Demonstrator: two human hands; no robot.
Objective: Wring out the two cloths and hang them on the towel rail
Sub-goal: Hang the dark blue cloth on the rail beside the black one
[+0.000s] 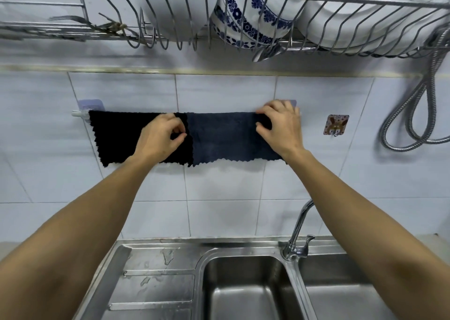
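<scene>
A black cloth (117, 134) hangs over the left half of the white towel rail (77, 113) on the tiled wall. A dark blue cloth (224, 137) hangs beside it on the right half, its left edge meeting the black one. My left hand (160, 137) pinches fabric where the two cloths meet. My right hand (280, 127) grips the blue cloth's upper right corner at the rail's right end. Both cloths hang flat, with zigzag lower edges.
A steel dish rack (219, 15) with plates and a blue-patterned bowl (246, 19) hangs just above. Below are a steel sink (246, 293), a drainboard (155, 283) and a tap (298, 232). A wall hook (336, 124) and a coiled metal hose (414, 115) are at right.
</scene>
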